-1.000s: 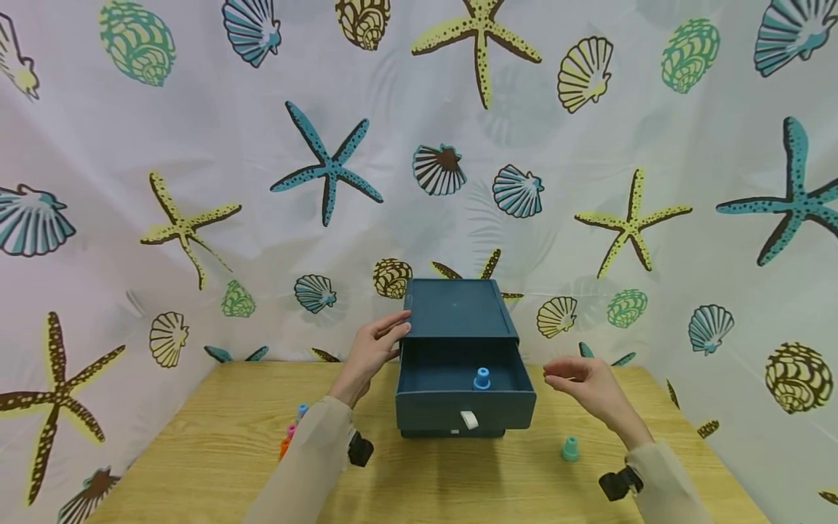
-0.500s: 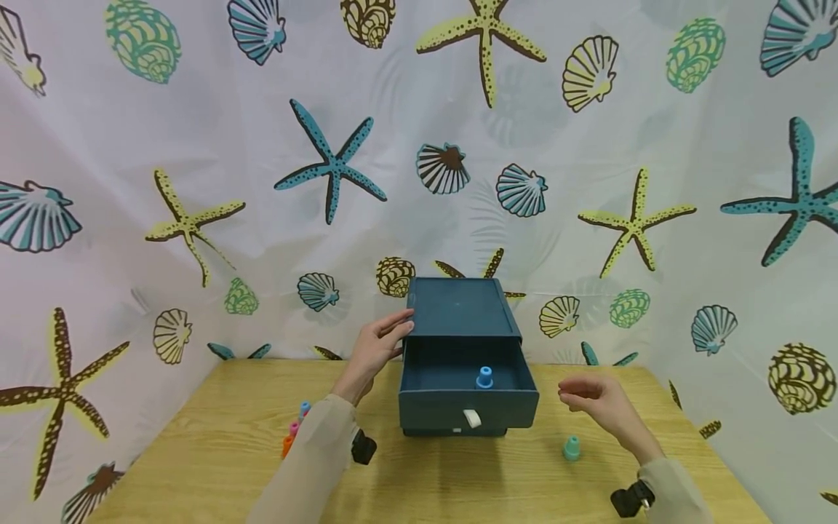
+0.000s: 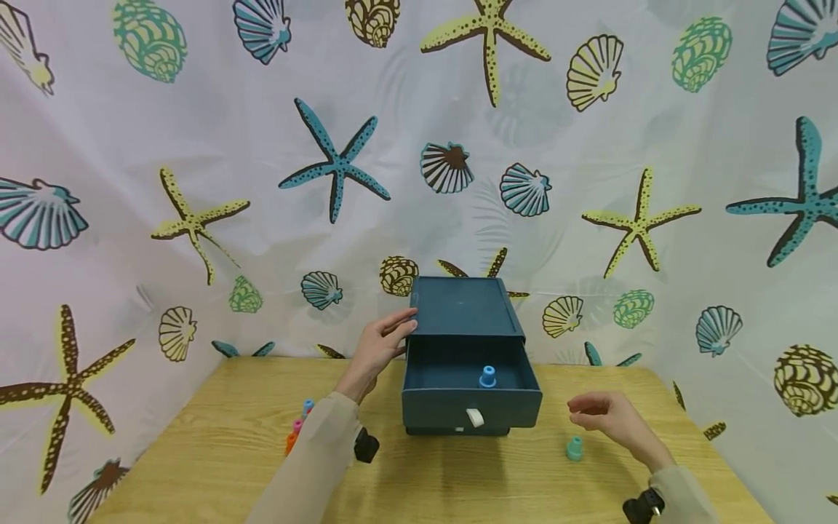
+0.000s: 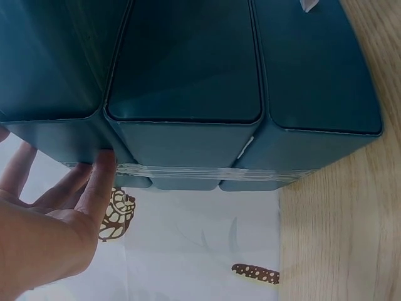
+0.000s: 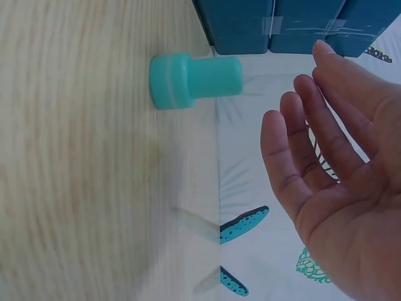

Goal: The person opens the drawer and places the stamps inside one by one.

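A dark blue drawer box (image 3: 466, 306) stands on the table, its upper drawer (image 3: 471, 407) pulled out by a white tab. In that drawer sits a small blue stepped plastic peg (image 3: 487, 376). My left hand (image 3: 378, 349) rests with extended fingers against the left side of the box; the left wrist view shows the fingertips (image 4: 103, 164) on its wall. To the right of the drawer, my right hand (image 3: 612, 422) hovers with loosely bent fingers, holding nothing. Just below and left of it a teal stepped peg (image 5: 194, 80) stands upright on the table.
Several small pegs, orange (image 3: 291, 442), pink (image 3: 297, 425) and blue (image 3: 308, 407), stand on the left of the wooden table (image 3: 216, 429), partly hidden by my left sleeve. A white curtain (image 3: 406, 94) with shells and starfish hangs close behind the box.
My right hand has moved right, away from the drawer, and down toward the teal peg. My left hand stays on the box. The whole head view has shifted slightly.
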Motion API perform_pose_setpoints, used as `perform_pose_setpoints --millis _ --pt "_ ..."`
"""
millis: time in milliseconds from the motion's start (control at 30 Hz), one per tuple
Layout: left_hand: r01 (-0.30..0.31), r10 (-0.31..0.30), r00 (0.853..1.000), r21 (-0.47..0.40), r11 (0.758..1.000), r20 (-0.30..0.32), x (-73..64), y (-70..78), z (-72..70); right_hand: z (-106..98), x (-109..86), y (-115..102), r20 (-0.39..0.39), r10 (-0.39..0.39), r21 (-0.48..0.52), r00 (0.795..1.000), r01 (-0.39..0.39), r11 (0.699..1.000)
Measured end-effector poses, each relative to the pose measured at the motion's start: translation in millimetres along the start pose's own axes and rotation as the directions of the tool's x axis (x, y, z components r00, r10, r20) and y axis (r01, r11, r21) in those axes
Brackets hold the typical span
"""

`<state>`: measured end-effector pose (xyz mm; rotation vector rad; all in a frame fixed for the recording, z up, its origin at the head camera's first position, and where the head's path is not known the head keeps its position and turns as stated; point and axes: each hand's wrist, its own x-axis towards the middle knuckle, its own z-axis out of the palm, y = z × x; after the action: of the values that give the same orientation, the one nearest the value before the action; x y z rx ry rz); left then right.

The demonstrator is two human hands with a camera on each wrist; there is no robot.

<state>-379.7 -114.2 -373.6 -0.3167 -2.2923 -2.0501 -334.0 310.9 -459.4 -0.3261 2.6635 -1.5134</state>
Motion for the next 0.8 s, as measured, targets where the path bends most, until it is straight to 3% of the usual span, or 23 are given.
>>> perform_pose_setpoints --millis 167,367,800 --pt "-0.008 0.008 1.0 0.003 1.0 0.009 0.3 -0.4 0.0 -2 -4.0 5 0.051 0.03 -0.001 0.998 -0.03 1.0" --pt "-0.016 0.016 1.0 0.006 1.0 0.015 0.7 -0.6 -0.8 -5 -7.1 11 0.127 0.008 0.017 0.992 -0.01 1.0" --pt "-0.013 0.013 1.0 0.016 1.0 0.008 -0.3 0.4 0.0 -5 -7.5 24 0.192 -0.006 0.0 0.981 0.006 1.0"
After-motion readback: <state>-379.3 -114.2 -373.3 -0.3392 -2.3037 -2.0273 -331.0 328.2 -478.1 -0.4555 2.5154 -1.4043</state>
